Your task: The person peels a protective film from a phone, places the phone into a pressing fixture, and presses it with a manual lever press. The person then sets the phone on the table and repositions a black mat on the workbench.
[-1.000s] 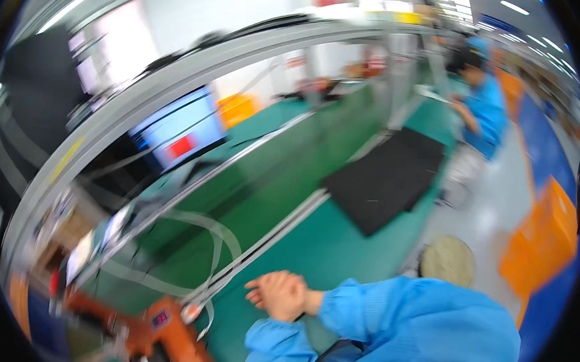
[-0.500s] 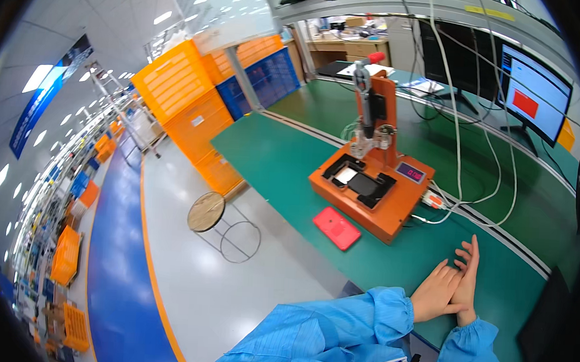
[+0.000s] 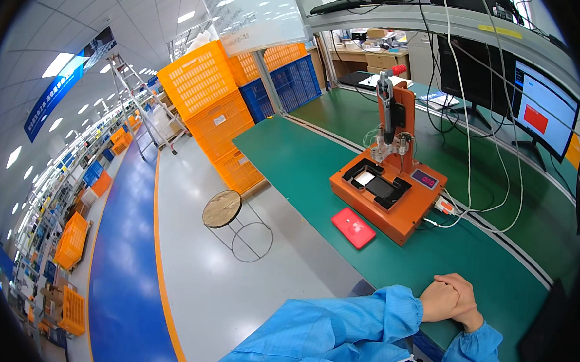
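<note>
Both my hands are parked on the near edge of the green bench mat (image 3: pixel 317 169), clasped one over the other. My left hand (image 3: pixel 436 300) has its fingers curled together, and my right hand (image 3: pixel 462 301) is wrapped around it, fingers folded shut over the knuckles. Nothing is in either hand; they're just gripping each other. Blue smock sleeves (image 3: pixel 355 322) run back toward me from both wrists.

Closest thing to the hands is a flat red tablet-shaped piece (image 3: pixel 353 227), lying on the mat near the bench's front edge, a bit away from my knuckles and just beside the orange fixture. That orange press fixture (image 3: pixel 387 196) is a boxy base with a black recessed nest on top and a little red display on its right side. An upright column with a silver tool (image 3: pixel 386 114) stands at its back. White cables (image 3: pixel 478 217) loop off its right side across the mat.

Off the bench on the floor there's a round wooden-topped stool (image 3: pixel 223 209) with a wire frame. Further back on the bench stands a monitor (image 3: pixel 542 115) showing a red block on a light screen. Past the end of the bench, orange crates (image 3: pixel 203 91) are stacked high with blue crates (image 3: pixel 285 82) next to them, and a stepladder (image 3: pixel 127 90) stands off to the left.
</note>
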A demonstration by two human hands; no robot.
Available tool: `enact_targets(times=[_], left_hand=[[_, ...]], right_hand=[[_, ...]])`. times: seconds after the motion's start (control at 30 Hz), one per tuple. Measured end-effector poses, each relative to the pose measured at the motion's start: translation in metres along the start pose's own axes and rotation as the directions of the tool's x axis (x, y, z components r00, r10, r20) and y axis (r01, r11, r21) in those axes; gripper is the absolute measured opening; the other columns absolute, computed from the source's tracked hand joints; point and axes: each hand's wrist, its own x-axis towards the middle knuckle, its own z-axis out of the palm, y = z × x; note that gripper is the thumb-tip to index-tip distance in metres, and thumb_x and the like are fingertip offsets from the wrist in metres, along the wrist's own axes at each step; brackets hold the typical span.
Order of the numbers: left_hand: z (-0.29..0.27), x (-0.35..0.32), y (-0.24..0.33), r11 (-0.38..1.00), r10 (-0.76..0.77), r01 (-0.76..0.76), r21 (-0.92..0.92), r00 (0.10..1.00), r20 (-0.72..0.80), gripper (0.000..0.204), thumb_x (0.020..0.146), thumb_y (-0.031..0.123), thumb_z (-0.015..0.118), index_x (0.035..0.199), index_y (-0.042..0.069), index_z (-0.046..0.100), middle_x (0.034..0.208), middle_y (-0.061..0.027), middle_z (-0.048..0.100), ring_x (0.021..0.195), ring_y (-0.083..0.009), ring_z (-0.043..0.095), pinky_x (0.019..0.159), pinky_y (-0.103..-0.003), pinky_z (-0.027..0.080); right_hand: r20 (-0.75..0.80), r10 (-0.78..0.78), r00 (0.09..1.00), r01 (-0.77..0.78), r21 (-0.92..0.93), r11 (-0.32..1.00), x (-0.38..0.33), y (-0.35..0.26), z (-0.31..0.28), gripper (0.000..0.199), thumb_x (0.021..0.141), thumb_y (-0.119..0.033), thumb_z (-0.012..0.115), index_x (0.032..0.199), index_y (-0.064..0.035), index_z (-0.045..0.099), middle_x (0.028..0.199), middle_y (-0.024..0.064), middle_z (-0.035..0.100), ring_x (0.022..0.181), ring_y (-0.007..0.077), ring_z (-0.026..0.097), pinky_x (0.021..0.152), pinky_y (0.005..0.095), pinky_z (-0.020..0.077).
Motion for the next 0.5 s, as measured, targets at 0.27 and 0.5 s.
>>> enact_targets(times=[0.27, 0.5], left_hand=[[-0.01, 0.01, 0.008, 0.997, 0.043, -0.049, 0.055, 0.992, 0.121, 0.033, 0.087, 0.028, 0.058, 0.094, -0.003, 0.064, 0.081, -0.0162, 0.063, 0.071, -0.0301, 0.061, 0.068, -0.037, 0.049], [-0.002, 0.016, -0.001, 0.976, 0.091, -0.063, -0.206, 0.988, 0.127, 0.052, 0.09, 0.045, 0.052, 0.084, -0.005, 0.063, 0.074, -0.019, 0.063, 0.068, -0.0331, 0.062, 0.063, -0.041, 0.048]], right_hand=[[-0.045, 0.083, 0.996, -0.084, -0.036, 0.996, 0.001, -0.003, -0.008, 0.043, 0.067, -0.016, 0.069, 0.107, -0.0013, 0.063, 0.095, 0.0133, 0.062, 0.086, 0.0267, 0.062, 0.077, 0.0342, 0.0493], [-0.119, 0.103, 0.988, -0.129, -0.237, 0.963, -0.003, -0.008, -0.024, 0.07, 0.066, -0.015, 0.069, 0.132, -0.0057, 0.047, 0.106, 0.0142, 0.06, 0.089, 0.028, 0.061, 0.076, 0.0351, 0.0502]])
